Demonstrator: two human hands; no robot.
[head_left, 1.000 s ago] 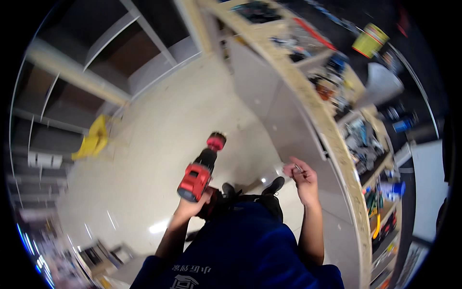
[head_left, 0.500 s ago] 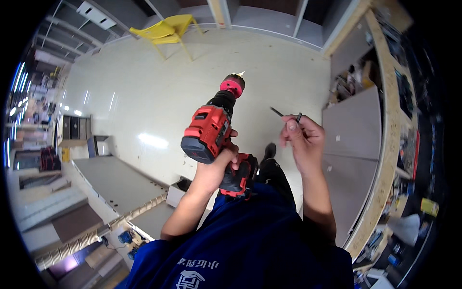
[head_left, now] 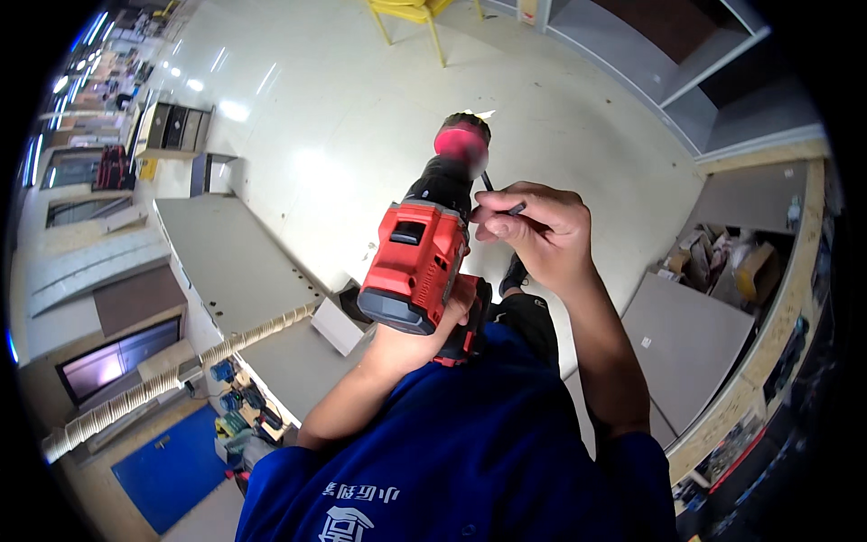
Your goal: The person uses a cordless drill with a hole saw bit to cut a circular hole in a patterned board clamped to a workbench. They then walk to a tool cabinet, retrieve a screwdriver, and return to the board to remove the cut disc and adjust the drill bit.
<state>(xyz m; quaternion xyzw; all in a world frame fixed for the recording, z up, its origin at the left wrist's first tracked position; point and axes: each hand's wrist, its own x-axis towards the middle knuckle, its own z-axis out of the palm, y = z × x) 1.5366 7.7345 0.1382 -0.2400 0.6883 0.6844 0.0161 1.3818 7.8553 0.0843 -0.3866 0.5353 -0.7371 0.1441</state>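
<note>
My left hand (head_left: 442, 316) is wrapped round the grip of a red and black cordless drill (head_left: 417, 262), which points away from me. A pink-red hole saw (head_left: 462, 140) with a dark toothed rim sits in the drill's black chuck (head_left: 442, 185). Pinched in the fingers of my right hand (head_left: 542, 226) is a thin dark hex key (head_left: 489, 181). One end of it reaches up beside the hole saw and the chuck; whether it touches them I cannot tell. Its other end sticks out by my thumb.
A yellow chair (head_left: 406, 11) stands on the pale floor ahead. Left is a long grey panel (head_left: 235, 262), with a ribbed hose (head_left: 217, 352) across it and a small open box (head_left: 339, 325) beside it. Grey cabinets (head_left: 691, 339) with a cluttered opening line the right.
My right hand has brought the hex key left, close to the drill's front end. The drill has shifted slightly right in view, and the surroundings have turned as my head moved.
</note>
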